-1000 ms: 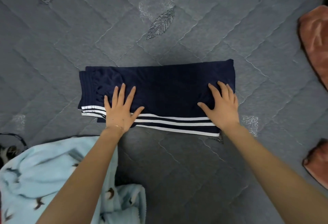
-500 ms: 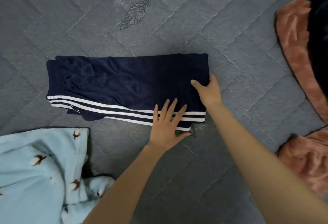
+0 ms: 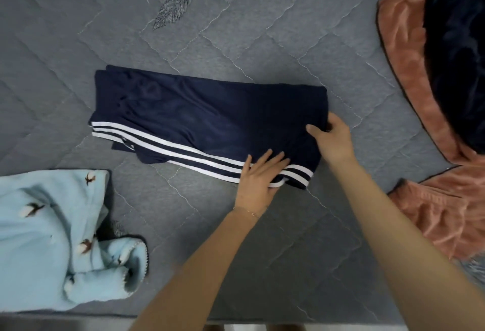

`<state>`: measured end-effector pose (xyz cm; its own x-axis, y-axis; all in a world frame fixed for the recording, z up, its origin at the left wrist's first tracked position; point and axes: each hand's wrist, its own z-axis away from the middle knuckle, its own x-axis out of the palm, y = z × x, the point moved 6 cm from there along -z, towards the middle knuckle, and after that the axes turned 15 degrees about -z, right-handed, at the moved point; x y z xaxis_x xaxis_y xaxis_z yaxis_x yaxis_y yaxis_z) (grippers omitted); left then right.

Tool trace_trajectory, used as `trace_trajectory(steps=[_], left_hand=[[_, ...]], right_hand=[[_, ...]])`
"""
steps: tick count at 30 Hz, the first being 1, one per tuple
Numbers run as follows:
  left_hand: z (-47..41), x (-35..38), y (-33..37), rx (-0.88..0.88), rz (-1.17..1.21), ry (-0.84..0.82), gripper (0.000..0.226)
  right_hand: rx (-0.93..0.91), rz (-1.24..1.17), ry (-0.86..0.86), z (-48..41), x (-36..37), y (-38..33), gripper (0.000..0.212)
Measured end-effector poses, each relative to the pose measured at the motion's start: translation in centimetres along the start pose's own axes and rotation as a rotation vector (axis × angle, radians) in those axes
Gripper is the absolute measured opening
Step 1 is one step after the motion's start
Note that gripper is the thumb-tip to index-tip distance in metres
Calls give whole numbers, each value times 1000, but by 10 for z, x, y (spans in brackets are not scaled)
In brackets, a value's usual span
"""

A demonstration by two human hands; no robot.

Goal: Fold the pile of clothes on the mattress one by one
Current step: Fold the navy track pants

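Note:
Navy trousers with white side stripes lie folded in a long band across the grey quilted mattress. My left hand grips the striped near edge at the band's right end, thumb under the cloth and fingers on top. My right hand pinches the far right corner of the same end, thumb on top.
A light blue fleece garment with small bird prints lies at the near left. Pink velvety clothes and a dark navy velvet piece are piled at the right. The mattress's front edge runs along the bottom.
My left hand slid from the trousers' left part to their right end and took hold of the striped edge. My right hand closed on the right corner. The view shifted right.

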<state>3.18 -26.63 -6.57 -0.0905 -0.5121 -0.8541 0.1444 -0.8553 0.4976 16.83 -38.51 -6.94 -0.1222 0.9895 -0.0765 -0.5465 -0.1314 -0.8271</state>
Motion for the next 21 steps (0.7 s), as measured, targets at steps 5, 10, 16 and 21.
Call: trace_trajectory(steps=[5,10,16,21], left_hand=[[14,21,50,-8,201,-140,44],[22,21,52,-30,312,-298,82],[25,-28,26,-408,782,-71,70],[16,-61,-26,-640,792,55,54]], right_hand=[[232,-81,-26,14,-50,20,34],[102,-164,-42,31,-34,7,28],[-52,-137,-112,47,28,-22,38],[-117,1,-237,55,103,-43,33]])
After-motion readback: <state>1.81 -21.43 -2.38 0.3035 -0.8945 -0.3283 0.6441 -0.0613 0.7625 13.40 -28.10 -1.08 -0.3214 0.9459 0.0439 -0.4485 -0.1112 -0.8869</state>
